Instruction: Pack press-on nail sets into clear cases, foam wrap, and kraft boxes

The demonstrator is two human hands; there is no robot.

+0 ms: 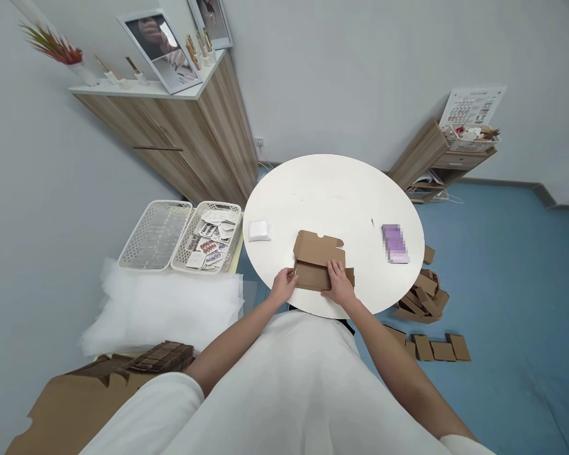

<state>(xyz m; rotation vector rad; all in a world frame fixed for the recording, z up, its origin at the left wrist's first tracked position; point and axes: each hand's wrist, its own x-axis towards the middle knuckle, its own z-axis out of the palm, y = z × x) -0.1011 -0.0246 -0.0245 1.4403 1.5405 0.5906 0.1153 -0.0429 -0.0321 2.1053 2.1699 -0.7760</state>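
Note:
A partly folded brown cardboard box [313, 275] lies on the white round table [332, 189], close to its near edge. Its lid panel, with tabs, is tipped up toward the far side. At the box's left end, my left hand [283, 285] pinches the side flap between thumb and fingers. My right hand [340, 285] holds the right part of the box, fingers extended over the inside and thumb by the front edge. To the left on the table is a small stack of white packets [258, 230]. A blurred purple item [395, 243] lies at the right.
Left of the table stand a basket with printed nail sets [211, 243] and a basket of clear cases [156, 234]. White plastic sheets [165, 309] and flat cardboard [90, 404] lie nearer me. Folded boxes [424, 297] are heaped on the floor at right.

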